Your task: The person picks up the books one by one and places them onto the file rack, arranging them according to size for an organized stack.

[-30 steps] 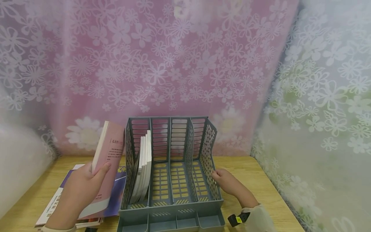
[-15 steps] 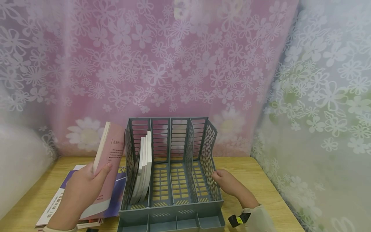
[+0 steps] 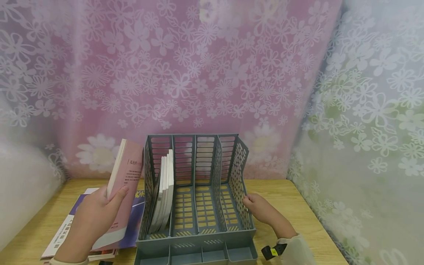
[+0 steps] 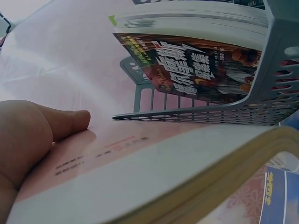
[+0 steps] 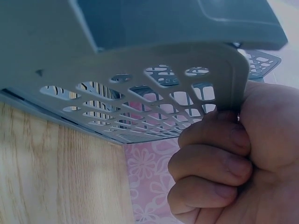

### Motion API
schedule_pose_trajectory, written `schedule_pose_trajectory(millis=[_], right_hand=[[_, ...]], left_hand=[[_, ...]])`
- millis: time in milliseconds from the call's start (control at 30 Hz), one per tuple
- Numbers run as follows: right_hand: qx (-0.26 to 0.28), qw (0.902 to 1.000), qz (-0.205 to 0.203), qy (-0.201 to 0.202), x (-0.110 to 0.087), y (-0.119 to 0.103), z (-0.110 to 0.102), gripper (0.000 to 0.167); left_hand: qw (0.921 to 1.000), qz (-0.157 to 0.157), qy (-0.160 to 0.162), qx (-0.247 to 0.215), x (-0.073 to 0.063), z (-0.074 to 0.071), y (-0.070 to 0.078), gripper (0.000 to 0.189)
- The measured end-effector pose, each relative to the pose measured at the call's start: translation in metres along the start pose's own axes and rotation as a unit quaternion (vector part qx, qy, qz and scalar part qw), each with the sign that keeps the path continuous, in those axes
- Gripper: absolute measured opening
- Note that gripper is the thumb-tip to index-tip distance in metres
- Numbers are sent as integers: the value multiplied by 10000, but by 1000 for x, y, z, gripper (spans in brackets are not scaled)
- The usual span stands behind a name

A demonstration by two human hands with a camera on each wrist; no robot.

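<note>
My left hand [image 3: 94,215] grips a pink book [image 3: 129,184], thumb on its cover, tilted upright just left of a grey desktop file rack [image 3: 195,237]. In the left wrist view the pink book's cover [image 4: 112,163] lies close beside the rack's perforated side. My right hand [image 3: 260,208] pinches the front edge of the rack's right side panel. The right wrist view shows its curled fingers [image 5: 210,158] against that panel [image 5: 163,88]. Several thin books [image 3: 163,195] stand leaning in the rack's leftmost compartment.
Under my left hand, a pile of books and magazines, with a purple one [image 3: 132,224] on it, lies on the wooden table [image 3: 275,187]. Small trays [image 3: 185,255] run along the rack's front. A pink flowered curtain [image 3: 198,73] hangs behind.
Over the last second the pink book and my left hand have shifted very slightly right. My right hand stays on the rack's side panel.
</note>
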State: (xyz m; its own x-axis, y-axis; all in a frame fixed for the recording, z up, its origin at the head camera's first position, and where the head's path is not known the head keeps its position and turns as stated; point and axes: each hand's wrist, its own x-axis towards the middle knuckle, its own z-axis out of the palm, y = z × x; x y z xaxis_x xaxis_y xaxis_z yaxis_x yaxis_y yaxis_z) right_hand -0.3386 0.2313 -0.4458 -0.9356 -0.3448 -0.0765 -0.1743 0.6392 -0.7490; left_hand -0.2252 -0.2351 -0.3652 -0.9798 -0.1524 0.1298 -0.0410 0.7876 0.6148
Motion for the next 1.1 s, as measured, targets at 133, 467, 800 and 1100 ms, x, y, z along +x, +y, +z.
schedule_pose_trajectory(millis=[133, 467, 800, 1100], right_hand=[[-26, 10000, -8, 14, 0, 1, 0, 43], [-75, 10000, 53, 28, 1, -1, 0, 44], [-81, 10000, 17, 37, 2, 2, -1, 43], [31, 10000, 48, 35, 1, 1, 2, 40]], left_hand=[[9999, 101, 102, 88, -2, -1, -1, 74], [9902, 522, 1294, 115, -8, -3, -5, 53], [9344, 570, 3239, -1370, -25, -8, 23, 29], [8693, 1247, 3862, -2822, -54, 4, 62, 11]])
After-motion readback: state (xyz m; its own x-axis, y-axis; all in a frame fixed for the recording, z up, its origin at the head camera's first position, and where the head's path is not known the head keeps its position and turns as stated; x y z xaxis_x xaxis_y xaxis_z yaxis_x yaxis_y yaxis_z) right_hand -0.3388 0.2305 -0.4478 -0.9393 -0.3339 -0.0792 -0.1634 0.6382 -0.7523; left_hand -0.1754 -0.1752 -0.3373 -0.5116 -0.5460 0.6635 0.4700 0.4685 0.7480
